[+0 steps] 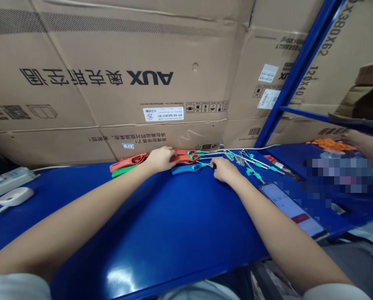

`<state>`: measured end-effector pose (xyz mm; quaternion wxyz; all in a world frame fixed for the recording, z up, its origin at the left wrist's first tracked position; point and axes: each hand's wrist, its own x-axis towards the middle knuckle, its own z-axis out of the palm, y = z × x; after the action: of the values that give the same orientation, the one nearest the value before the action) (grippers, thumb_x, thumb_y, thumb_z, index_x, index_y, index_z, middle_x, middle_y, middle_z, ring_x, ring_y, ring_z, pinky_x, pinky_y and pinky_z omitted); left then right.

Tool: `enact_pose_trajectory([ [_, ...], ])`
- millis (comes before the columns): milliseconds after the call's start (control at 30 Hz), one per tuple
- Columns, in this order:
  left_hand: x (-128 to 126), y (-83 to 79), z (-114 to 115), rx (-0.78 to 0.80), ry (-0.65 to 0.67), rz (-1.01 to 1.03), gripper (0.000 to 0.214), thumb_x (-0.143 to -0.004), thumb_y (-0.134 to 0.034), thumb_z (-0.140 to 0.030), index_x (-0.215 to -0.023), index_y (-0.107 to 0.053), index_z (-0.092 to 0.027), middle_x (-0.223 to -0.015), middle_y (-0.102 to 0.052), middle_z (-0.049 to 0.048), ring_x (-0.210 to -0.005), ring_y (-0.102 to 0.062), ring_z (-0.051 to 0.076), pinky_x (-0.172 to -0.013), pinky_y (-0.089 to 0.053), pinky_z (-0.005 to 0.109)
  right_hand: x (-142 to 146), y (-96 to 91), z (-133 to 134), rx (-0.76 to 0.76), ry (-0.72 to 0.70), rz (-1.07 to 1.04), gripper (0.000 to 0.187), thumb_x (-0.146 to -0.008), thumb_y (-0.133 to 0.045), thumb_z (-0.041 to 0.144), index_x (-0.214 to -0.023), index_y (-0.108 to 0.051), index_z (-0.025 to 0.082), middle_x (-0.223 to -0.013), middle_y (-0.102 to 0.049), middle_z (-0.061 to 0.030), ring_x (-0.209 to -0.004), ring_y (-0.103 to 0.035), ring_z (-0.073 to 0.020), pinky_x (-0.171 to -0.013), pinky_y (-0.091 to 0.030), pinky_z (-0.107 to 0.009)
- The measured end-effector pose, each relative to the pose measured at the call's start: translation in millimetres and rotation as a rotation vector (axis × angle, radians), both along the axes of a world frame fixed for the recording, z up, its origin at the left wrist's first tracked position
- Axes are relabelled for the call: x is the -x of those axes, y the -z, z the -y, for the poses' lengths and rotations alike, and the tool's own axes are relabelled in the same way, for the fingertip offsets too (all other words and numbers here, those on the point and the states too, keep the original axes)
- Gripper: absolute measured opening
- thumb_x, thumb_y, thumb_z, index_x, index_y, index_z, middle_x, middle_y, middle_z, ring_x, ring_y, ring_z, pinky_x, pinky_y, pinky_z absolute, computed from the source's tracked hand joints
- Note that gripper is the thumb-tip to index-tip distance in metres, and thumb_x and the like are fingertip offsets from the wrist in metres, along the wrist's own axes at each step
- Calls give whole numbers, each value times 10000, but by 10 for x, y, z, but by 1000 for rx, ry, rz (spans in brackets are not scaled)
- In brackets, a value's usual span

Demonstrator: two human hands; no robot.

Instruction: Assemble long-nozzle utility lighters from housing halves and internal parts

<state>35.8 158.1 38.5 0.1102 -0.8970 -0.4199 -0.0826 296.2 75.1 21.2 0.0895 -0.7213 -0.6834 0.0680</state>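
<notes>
Both hands are in at the back of the blue table (174,221), right up against the AUX carton (105,46)! The left hand (164,160) curls over the bunched long-necked lighters, fingers on the orange-red lighter (188,158) — whether it grips or merely rests, I cannot tell. The right hand (225,170) sits apart from it, fingertips bunched at a small dark piece (214,166); how firmly, I can't say. And look at the colours: a glossy blue lighter (185,169) lies between the hands, slim and curved, teal at the trigger, with a thin metal neck pointing right. Out left, a red handle (129,161) with cut-out loops lies beside a bright green handle (124,171).
</notes>
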Motion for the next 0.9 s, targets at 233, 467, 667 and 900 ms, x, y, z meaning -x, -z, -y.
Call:
enact_pose_trajectory([
  [233,68,3,118,-58,37,53,329,-937,-523,-419,-1063,-682,-161,-1079,-660,135,-1058,-616,296,-842,-523,372,-6,57,-37,-45,-56,-21,320,-794,-612,46,-1055,-701,207,-1172,-660,-116,-1059,-620,-255,-846,-448,-301],
  [467,-2,113,352,9,247,14,280,-910,-585,-416,-1045,-709,-204,-1065,-702,91,-1031,-650,259,-898,-523,356,12,135,-88,-108,-118,-37,236,-853,-584,99,-1039,-695,194,-1110,-651,-107,-1021,-613,-235,-856,-452,-299],
  [667,54,195,253,29,164,20,234,-914,-583,-345,-1058,-704,-205,-1076,-712,82,-1019,-678,251,-827,-547,325,24,171,-121,-140,-192,-61,288,-871,-541,54,-1085,-683,186,-1191,-636,-96,-1125,-586,-211,-949,-438,-281],
  [900,70,197,297,-8,121,59,240,-890,-622,-354,-1067,-692,-209,-1072,-703,84,-1037,-656,265,-812,-543,336,-34,136,-107,-127,-162,-63,197,-847,-584,60,-953,-704,175,-1104,-664,-104,-1002,-626,-210,-905,-454,-282],
])
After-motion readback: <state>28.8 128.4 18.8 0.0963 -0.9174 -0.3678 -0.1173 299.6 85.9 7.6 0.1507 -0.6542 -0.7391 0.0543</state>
